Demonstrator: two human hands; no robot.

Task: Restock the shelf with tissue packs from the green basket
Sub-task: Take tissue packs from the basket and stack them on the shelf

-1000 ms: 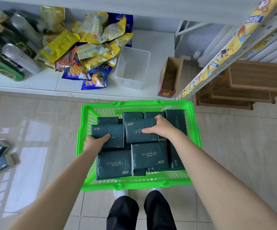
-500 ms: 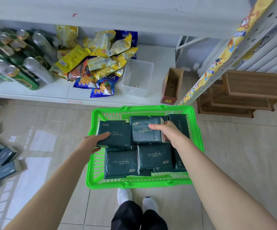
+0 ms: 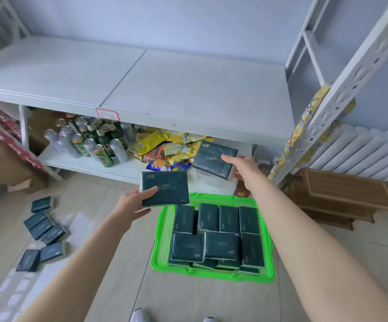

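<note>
- A pale blue-grey wall (image 3: pixel 188 17) runs behind everything.
- The white shelf (image 3: pixel 165 84) stands against it, its upper board made of two panels meeting at a seam.
- A perforated white upright (image 3: pixel 360 73) rises at the right.
- The floor (image 3: pixel 188 303) is glossy beige tile, with bright reflections at lower left.
- A white ribbed radiator (image 3: pixel 362 152) stands at the right, with stacked wooden trays (image 3: pixel 341 194) just before it.

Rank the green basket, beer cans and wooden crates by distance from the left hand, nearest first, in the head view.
1. Green basket, just below-right of the left hand.
2. Beer cans, lower shelf, ahead-left.
3. Wooden crates, floor, far right.
</note>
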